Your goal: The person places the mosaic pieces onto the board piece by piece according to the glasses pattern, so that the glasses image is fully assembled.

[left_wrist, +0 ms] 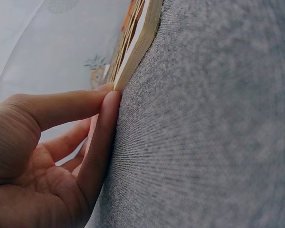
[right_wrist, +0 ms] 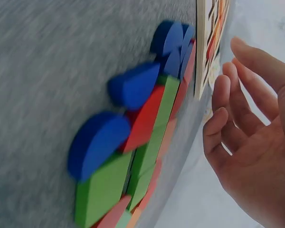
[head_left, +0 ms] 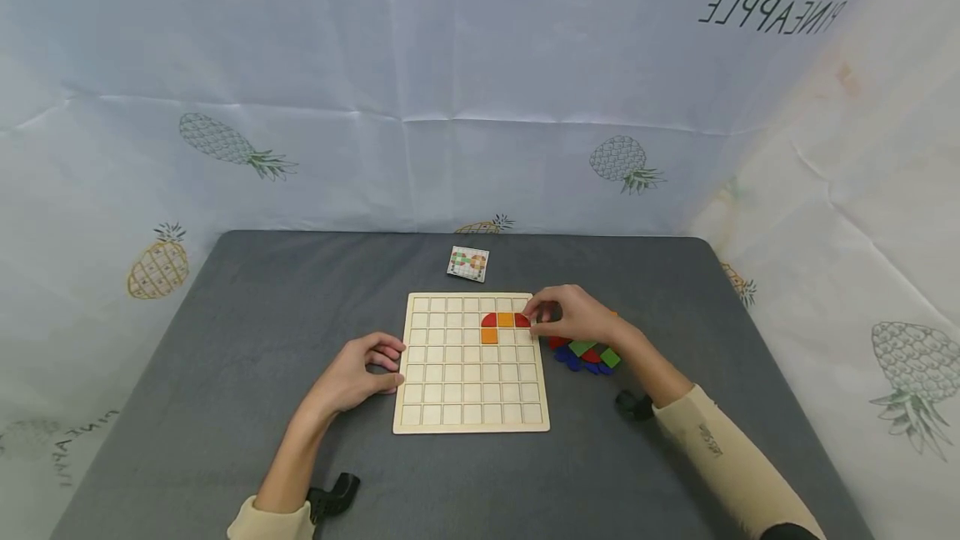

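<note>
A square wooden grid board [head_left: 450,390] lies flat on the table. In its upper right part sit a rounded red piece [head_left: 489,320], an orange square [head_left: 506,320], another red piece [head_left: 521,321] and, one row lower, an orange square [head_left: 489,336]. My left hand [head_left: 357,373] touches the board's left edge with thumb and fingertips, also seen in the left wrist view. Over the right edge, my right hand [head_left: 573,313] has its fingertips beside the second red piece; in the right wrist view, thumb and fingers are apart with nothing between them.
A pile of blue pieces [right_wrist: 99,142], green pieces [right_wrist: 104,190] and red pieces lies right of the board, partly under my right forearm. Behind the board is a small patterned card [head_left: 468,263]. Pineapple-print cloth [head_left: 450,165] hangs behind the grey table [head_left: 315,290].
</note>
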Demonstrator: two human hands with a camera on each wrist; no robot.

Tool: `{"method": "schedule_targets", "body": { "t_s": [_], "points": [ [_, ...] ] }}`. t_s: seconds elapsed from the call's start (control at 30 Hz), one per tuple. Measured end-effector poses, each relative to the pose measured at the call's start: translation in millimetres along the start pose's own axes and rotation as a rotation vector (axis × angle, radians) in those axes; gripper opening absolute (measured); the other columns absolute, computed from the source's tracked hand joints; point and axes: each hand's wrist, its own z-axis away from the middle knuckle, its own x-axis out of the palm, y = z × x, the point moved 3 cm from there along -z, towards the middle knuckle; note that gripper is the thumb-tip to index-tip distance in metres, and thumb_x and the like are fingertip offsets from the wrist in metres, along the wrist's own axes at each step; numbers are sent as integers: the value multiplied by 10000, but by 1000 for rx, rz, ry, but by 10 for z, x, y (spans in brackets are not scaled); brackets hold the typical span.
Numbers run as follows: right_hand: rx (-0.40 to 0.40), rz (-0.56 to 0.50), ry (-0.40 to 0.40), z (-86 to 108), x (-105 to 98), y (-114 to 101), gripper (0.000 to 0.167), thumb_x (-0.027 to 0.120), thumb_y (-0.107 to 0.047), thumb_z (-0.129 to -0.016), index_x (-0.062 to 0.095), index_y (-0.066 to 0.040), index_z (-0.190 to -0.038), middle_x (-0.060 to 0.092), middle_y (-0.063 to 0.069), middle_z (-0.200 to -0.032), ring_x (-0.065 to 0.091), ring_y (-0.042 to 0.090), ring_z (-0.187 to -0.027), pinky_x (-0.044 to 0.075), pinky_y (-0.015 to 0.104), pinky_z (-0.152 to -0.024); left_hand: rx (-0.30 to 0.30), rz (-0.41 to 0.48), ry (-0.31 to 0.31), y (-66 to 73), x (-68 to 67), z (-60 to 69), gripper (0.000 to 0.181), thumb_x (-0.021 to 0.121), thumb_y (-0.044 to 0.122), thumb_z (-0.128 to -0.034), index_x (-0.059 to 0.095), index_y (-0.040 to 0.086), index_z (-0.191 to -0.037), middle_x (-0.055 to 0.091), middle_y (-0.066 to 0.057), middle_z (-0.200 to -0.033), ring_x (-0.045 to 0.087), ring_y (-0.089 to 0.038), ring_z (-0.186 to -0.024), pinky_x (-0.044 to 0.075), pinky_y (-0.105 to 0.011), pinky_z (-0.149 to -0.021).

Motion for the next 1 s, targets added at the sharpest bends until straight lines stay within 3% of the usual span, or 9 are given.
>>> {"method": "schedule_targets", "body": {
  "t_s": [0.3, 0.5, 1.0],
  "points": [
    [57, -29, -74, 143, -92, 159, 294, 886, -202, -923, 801, -97, -1184, 791, 64, -1119, 659, 88, -900, 622, 257, -816, -2, 7, -2, 12, -5, -1, 500, 840, -34, -882, 630, -74, -1335, 652, -218, -1194, 653, -189, -985, 675, -304, -719],
    [103, -29, -111, 196, -100, 210, 300, 918, -217, -887, 808, -120, -1149, 772, 31, -1058, 612, 116, -861, 571, 226, -748, -19, 6, 0, 20, -1, -3, 480, 844, -26, -886, 645, -53, -1322, 652, -209, -1190, 655, -181, -976, 677, -296, -728],
    [34, 26, -75, 199, 15, 364, 251, 916, -274, -895, 815, -145, -1085, 749, 0, -957, 574, 73, -774, 532, 230, -682, 30, 3, 17, -74, 73, 9, 492, 843, -28, -888, 637, -66, -1332, 654, -220, -1192, 655, -189, -980, 675, -297, -722]
  ]
}}
